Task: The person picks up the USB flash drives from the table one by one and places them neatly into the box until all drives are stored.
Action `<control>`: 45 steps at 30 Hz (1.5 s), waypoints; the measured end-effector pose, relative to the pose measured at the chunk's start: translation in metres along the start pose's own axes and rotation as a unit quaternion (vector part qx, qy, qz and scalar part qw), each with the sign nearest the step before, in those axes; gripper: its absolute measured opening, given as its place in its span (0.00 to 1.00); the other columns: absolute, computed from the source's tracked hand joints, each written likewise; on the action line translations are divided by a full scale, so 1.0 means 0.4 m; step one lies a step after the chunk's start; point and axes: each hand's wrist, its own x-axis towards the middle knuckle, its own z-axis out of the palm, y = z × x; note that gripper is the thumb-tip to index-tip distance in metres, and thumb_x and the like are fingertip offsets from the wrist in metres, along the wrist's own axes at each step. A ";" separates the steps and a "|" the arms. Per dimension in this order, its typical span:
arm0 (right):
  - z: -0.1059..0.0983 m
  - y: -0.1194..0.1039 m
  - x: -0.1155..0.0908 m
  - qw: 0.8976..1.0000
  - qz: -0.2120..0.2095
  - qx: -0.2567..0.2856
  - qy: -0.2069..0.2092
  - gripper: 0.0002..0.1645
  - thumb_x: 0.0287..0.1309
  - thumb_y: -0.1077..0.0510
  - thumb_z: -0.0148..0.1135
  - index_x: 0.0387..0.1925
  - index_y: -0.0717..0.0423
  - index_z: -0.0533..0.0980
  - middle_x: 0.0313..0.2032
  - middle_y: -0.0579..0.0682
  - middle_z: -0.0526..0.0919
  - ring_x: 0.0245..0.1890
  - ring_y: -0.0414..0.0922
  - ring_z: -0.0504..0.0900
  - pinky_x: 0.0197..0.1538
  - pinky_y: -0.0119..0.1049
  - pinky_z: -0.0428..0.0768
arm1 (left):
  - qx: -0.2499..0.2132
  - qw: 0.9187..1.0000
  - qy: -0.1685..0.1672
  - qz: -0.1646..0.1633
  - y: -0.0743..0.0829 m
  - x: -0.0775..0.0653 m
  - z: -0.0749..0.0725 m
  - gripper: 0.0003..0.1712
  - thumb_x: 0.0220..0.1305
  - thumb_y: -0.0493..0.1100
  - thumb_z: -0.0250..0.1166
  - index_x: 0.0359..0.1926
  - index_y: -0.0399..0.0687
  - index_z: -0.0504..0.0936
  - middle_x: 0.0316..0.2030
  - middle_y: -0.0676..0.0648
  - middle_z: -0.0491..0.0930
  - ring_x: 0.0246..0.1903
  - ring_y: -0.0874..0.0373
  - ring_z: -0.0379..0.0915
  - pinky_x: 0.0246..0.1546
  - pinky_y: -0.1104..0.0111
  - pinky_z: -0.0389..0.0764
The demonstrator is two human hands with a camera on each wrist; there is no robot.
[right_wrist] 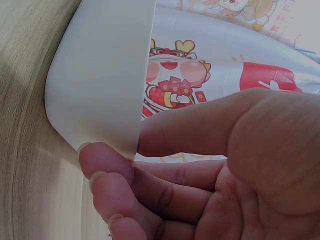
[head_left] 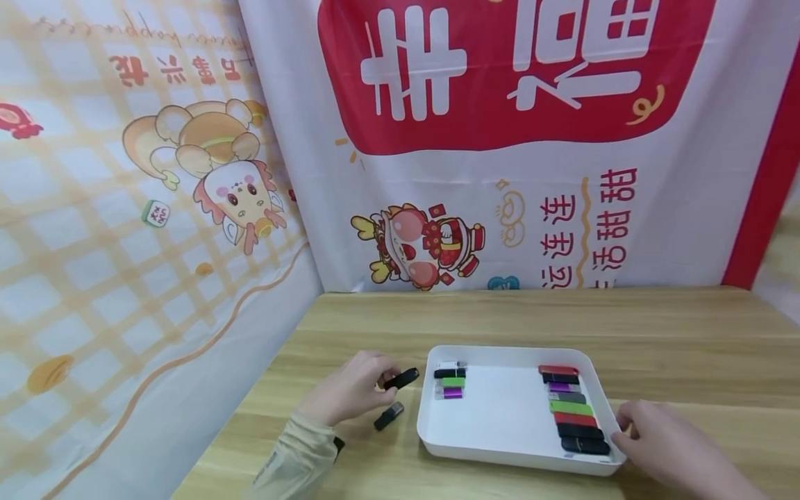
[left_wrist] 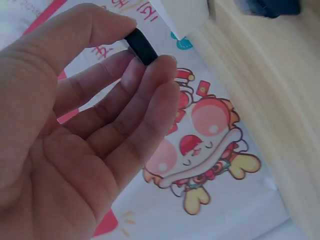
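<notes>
In the head view, my left hand (head_left: 356,387) pinches a black USB stick (head_left: 402,378) between thumb and fingers, just left of the tray, above the table. The left wrist view shows this USB stick (left_wrist: 142,47) at the thumb and fingertips. My right hand (head_left: 659,441) grips the wall of the white tray (head_left: 500,417) at its near right corner. In the right wrist view, thumb and fingers hold the tray wall (right_wrist: 102,80) from both sides. Inside the tray, a short column with a green USB stick (head_left: 451,382) lies left; a longer column with a red USB stick (head_left: 558,370) lies right.
Another black USB stick (head_left: 389,416) lies on the wooden table (head_left: 375,319) below the left hand. A dark object (head_left: 339,446) shows partly beside the left sleeve (head_left: 296,451). Printed cloths hang behind and at the left of the table.
</notes>
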 end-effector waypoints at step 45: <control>0.001 0.008 0.005 1.000 0.003 0.004 -0.004 0.18 0.58 0.50 0.70 0.40 0.61 0.80 0.26 0.48 0.74 0.25 0.44 0.72 0.32 0.38 0.75 | 0.155 0.967 -0.190 0.063 0.100 0.190 0.095 0.09 0.53 0.42 0.75 0.24 0.54 0.82 0.24 0.59 0.74 0.23 0.68 0.66 0.24 0.78 0.69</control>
